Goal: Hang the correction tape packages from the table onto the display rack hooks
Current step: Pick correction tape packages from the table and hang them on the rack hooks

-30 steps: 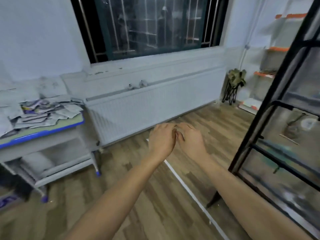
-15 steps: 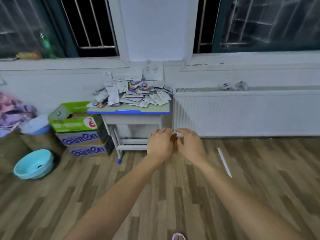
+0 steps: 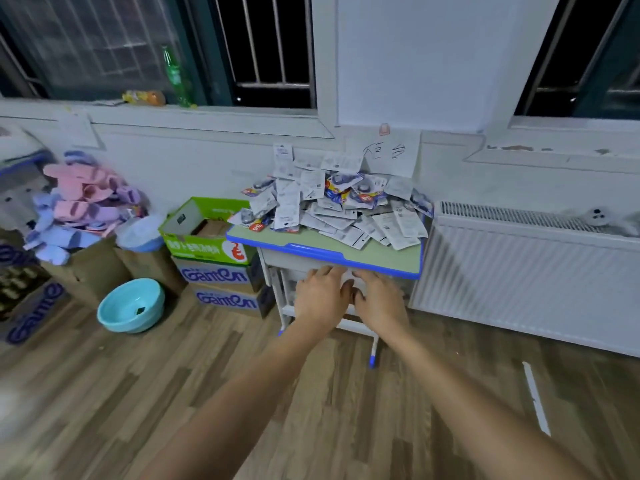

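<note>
A heap of correction tape packages (image 3: 341,207), mostly white cards with a few coloured fronts, lies on a small desk with a green top and blue rim (image 3: 322,252) against the wall. My left hand (image 3: 320,297) and my right hand (image 3: 379,301) are stretched out side by side in front of the desk, below its front edge, backs up. Their fingers are loosely bent and hold nothing. The display rack is out of view.
Stacked cardboard boxes (image 3: 216,268) stand left of the desk, with a turquoise basin (image 3: 131,305) on the wooden floor and a pile of pink and purple items (image 3: 86,206) further left. A white radiator (image 3: 526,271) runs along the wall to the right.
The view has swung left from the black rack to the desk and come closer to it. Both hands stay held out together, holding nothing.
</note>
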